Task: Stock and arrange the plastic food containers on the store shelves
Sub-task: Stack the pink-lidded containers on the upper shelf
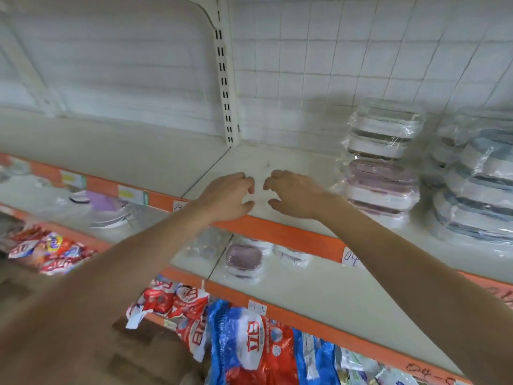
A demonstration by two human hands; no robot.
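Note:
Both hands reach over the front of the upper shelf. My left hand and my right hand face each other a few centimetres apart, fingers loosely curled, and nothing shows between them. To the right a stack of wrapped plastic containers stands on the same shelf, white ones on top and pink-lidded ones below. A second stack with blue-grey lids stands at the far right. On the shelf below lies a small pink-lidded container beside clear round tubs.
An orange price strip edges the upper shelf. A slotted white upright divides the back panels. Red and blue bagged goods fill the bottom shelf. Purple and white items lie on the left lower shelf.

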